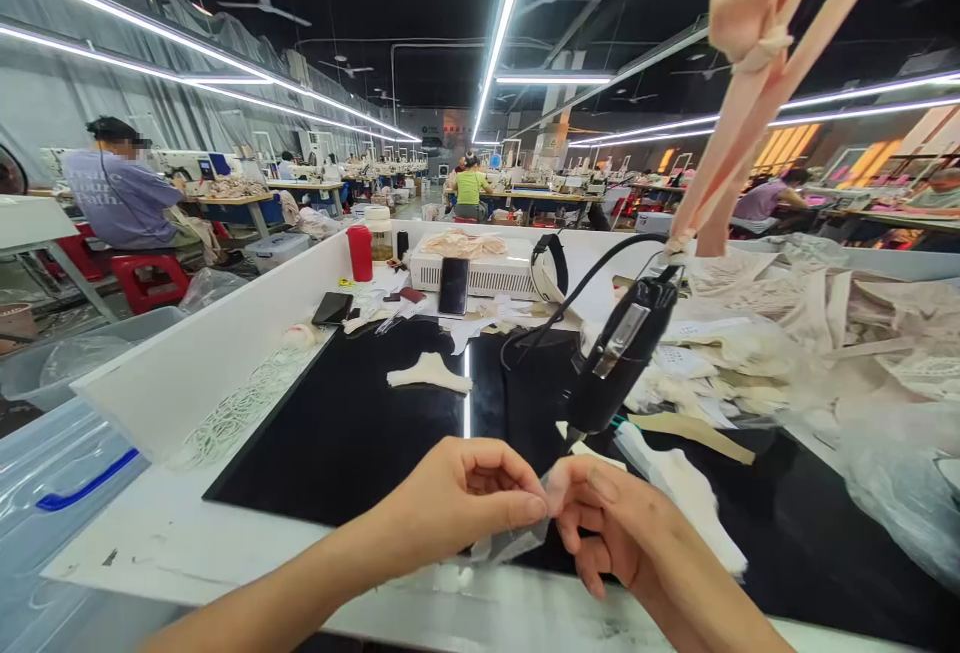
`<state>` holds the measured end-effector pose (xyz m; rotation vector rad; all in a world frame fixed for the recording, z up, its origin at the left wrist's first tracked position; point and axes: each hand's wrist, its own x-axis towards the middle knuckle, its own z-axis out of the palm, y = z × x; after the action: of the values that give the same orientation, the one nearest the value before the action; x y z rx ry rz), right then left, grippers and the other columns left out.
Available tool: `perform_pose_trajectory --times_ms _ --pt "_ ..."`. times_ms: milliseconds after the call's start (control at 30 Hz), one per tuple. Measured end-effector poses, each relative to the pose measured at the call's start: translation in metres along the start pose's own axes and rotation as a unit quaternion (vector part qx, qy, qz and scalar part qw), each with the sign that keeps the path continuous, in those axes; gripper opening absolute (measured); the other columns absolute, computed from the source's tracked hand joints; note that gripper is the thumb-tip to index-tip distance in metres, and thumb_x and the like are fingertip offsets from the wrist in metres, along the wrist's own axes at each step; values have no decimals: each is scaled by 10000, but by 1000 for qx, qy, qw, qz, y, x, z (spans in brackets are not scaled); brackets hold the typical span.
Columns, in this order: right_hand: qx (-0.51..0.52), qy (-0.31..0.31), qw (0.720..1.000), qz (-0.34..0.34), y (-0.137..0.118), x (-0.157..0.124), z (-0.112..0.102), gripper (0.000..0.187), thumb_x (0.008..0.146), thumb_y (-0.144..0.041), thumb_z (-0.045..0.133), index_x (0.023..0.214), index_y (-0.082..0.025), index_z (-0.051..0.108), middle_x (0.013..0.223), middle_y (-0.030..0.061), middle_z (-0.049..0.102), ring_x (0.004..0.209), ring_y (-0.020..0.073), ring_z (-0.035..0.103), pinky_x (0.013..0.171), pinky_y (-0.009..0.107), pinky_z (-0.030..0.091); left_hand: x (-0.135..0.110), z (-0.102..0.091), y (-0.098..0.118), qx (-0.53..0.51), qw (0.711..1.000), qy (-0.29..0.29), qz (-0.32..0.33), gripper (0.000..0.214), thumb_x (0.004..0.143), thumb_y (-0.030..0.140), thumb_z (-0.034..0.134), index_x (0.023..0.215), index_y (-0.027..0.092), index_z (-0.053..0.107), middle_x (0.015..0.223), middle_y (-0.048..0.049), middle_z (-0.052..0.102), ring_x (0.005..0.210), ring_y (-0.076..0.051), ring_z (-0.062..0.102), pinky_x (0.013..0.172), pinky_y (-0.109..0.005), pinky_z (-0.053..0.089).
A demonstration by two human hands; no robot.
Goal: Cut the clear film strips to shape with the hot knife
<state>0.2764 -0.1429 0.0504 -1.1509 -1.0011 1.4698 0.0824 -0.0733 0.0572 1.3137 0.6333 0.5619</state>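
Note:
My left hand (469, 498) and my right hand (626, 523) meet low in the middle of the head view, above the front edge of the black work surface (337, 453). Both pinch a thin, see-through piece of film (514, 541), which hangs below the left fingertips. The right hand's lower fingers are loosely curled. Just beyond the hands, a black corded hand tool (622, 353) hangs tip down from knotted pink fabric strips (724, 163). Beside my right hand lies a cream fabric piece (694, 498). A smaller white cut piece (429, 373) lies farther back.
Heaped beige fabric (825, 303) and clear plastic (900, 483) crowd the right side. Pale cord (244, 403) lies along the left wall. A phone (453, 286) leans on a white vented box (491, 268) behind. A person in purple (124, 193) sits at far left.

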Motion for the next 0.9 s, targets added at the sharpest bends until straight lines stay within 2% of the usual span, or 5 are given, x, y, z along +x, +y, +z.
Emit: perform_pose_trajectory --times_ms 167,367,500,633,900 --pt "-94 44 994 34 11 9 -5 475 743 -656 801 773 -194 696 656 -23 568 545 81 488 533 213 407 1 -6 -9 18 1000 0 -4 328 744 412 865 835 126 732 708 8 626 647 -85 488 629 -226 366" --pt "-75 120 990 16 11 11 -6 472 739 -644 801 709 -190 674 638 -32 545 517 74 462 513 223 388 -5 -26 -20 29 999 27 -29 301 728 381 872 836 134 736 692 20 608 645 -88 489 630 -226 370" --pt "-64 115 991 24 15 15 -14 477 729 -650 812 722 -192 677 668 -23 561 526 74 461 512 222 411 -13 -38 -22 35 996 79 -25 294 748 402 849 803 144 719 730 18 604 687 -98 520 677 -226 423" --pt "-71 118 990 27 22 21 -17 480 744 -665 791 730 -197 681 693 -14 567 550 82 463 507 216 422 -17 -44 -23 -17 991 129 -27 386 735 491 854 774 157 665 710 34 571 664 -97 534 754 -270 519" --pt "-78 140 987 25 19 20 -4 527 692 -711 798 677 -198 675 660 -19 533 551 86 423 491 207 430 -18 -49 -33 -44 985 160 -47 362 807 486 804 817 178 611 668 41 555 570 -74 516 608 -211 454"
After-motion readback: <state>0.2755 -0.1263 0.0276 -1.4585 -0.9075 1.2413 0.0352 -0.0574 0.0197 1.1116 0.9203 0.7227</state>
